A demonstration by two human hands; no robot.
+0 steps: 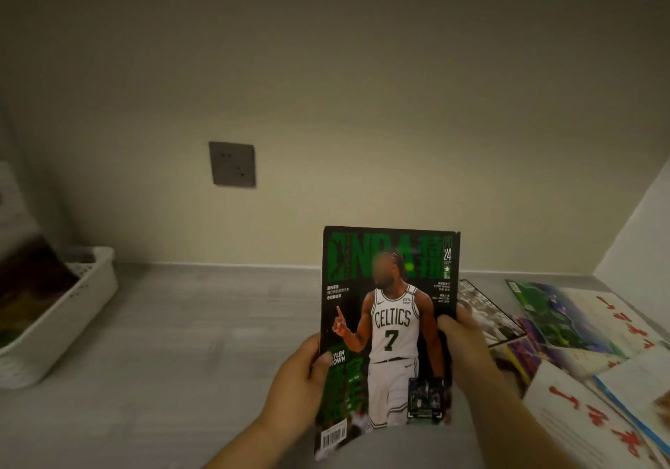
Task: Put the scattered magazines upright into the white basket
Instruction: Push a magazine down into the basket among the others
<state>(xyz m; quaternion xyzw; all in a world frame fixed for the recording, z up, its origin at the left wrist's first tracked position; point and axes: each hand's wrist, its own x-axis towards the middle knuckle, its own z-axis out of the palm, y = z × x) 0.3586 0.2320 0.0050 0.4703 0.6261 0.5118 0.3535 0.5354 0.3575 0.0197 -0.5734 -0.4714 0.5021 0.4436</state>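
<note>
Holding the basketball magazine (389,330) upright at lower centre, left hand (299,378) and right hand (466,349) each gripping a side edge. White basket (72,309) sits far left, other magazines (580,330) scattered lower right.

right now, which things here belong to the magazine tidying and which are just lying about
Belongs to the job: green basketball magazine, gripped by left hand and right hand; white basket at left; scattered magazines at right.
Not part of it: grey wall socket; grey tabletop.
</note>
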